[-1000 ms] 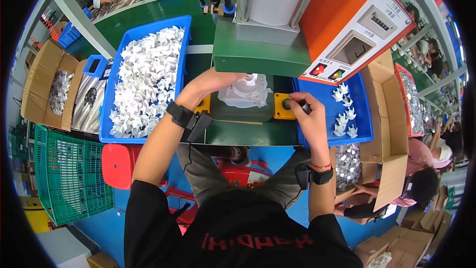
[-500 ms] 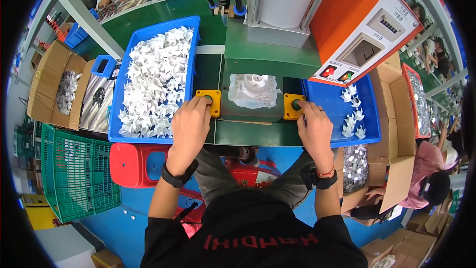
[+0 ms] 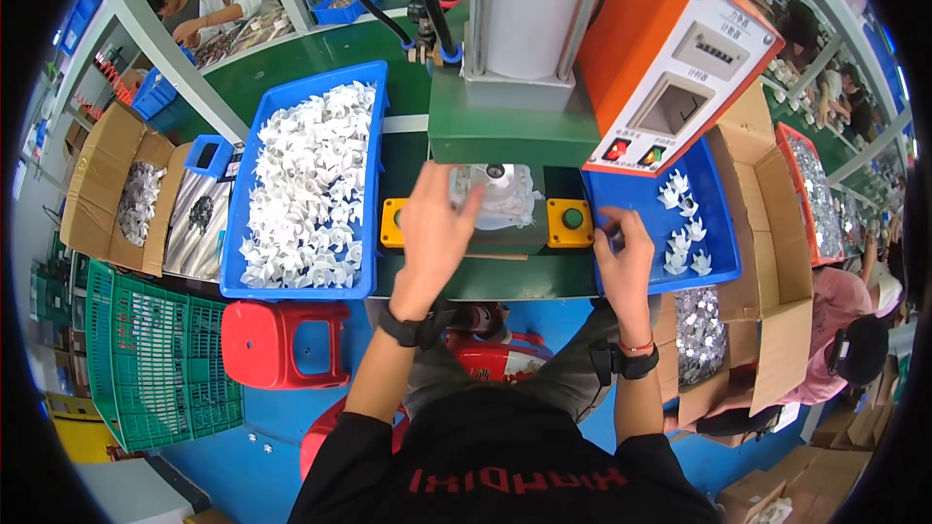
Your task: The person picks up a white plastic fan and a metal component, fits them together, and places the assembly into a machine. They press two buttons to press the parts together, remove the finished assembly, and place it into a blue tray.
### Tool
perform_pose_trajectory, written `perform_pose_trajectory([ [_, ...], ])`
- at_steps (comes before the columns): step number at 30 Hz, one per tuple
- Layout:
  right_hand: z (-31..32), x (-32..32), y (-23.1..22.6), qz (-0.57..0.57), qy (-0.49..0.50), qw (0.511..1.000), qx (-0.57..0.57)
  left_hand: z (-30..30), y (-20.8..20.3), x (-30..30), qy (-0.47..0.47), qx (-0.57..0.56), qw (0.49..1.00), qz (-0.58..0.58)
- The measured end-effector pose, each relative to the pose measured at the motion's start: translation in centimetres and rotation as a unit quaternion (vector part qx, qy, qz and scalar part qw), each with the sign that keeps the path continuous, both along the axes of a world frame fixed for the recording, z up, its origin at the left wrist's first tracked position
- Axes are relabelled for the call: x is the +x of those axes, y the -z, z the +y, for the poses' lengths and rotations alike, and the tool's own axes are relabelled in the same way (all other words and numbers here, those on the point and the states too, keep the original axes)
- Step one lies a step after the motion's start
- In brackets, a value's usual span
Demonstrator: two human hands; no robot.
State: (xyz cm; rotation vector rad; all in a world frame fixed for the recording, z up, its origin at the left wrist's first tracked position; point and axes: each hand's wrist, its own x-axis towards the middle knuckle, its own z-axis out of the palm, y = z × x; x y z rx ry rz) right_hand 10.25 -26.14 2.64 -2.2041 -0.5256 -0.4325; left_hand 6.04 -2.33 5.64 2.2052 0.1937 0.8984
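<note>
Both hands have come off the green buttons they were touching half a second earlier: the left hand (image 3: 435, 231) now reaches in beneath the press (image 3: 515, 141), while the right hand (image 3: 627, 257) has drawn aside at four o'clock of the right button box (image 3: 569, 224). A white round piece (image 3: 495, 186), dark at its centre, sits in a pale plastic holder (image 3: 513, 214) under the press head, at two o'clock from the left hand and ten o'clock from the right. Nearer by far is the left hand, open and slightly blurred, its thumb spread toward the piece; whether they touch cannot be told. Seen from above, the piece shows no clear long axis. Fingers curl on the right hand, at the edge of a blue bin (image 3: 633, 197) with a few white pointed pieces (image 3: 685, 223) at its two o'clock; whether it grips anything is unclear. At ten o'clock from the left hand, a second blue bin (image 3: 378, 165) lies heaped with white parts (image 3: 309, 189) on the green counter (image 3: 524, 278).
</note>
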Motion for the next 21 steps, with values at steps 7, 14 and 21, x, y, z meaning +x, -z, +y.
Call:
perform_pose_trajectory([
  [7, -1.4, -0.4, 1.5, 0.055, 0.049, 0.978, 0.196, -0.3, 1.3, 1.7, -0.014, 0.120, 0.989, 0.086],
  [14, -2.7, -0.8, 2.2, 0.047, 0.190, 0.845, 0.498, -10.5, 2.1, 1.6, 0.124, -0.044, 0.990, 0.046],
  [21, -0.9, 0.0, 1.4, -0.034, 0.154, 0.798, 0.581, -13.2, 4.0, 4.8, 0.350, -0.089, 0.930, 0.066],
])
